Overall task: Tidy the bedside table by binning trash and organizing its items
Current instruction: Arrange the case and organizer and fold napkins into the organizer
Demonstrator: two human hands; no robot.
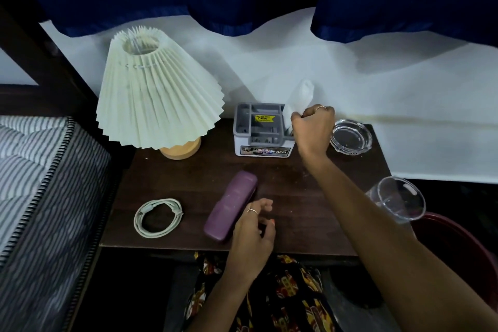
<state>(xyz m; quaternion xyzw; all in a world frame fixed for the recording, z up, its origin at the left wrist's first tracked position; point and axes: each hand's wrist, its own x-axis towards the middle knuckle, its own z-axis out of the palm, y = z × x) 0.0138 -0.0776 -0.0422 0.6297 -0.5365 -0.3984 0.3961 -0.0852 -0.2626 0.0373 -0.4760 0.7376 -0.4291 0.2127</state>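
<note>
Head view: my right hand (pixel 312 127) pinches a white tissue (pixel 300 100) at one o'clock by the organizer (pixel 262 129); my left hand (pixel 252 234), loosely open, holds nothing beside the purple case (pixel 231 206). The cable (pixel 157 217) is unsorted.

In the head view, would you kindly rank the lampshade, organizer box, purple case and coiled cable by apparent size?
1. lampshade
2. organizer box
3. purple case and coiled cable: look alike in size, so unranked.

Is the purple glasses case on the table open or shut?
Shut: the purple oblong case lies flat on the dark wooden table, lid closed, no gap showing.
</note>
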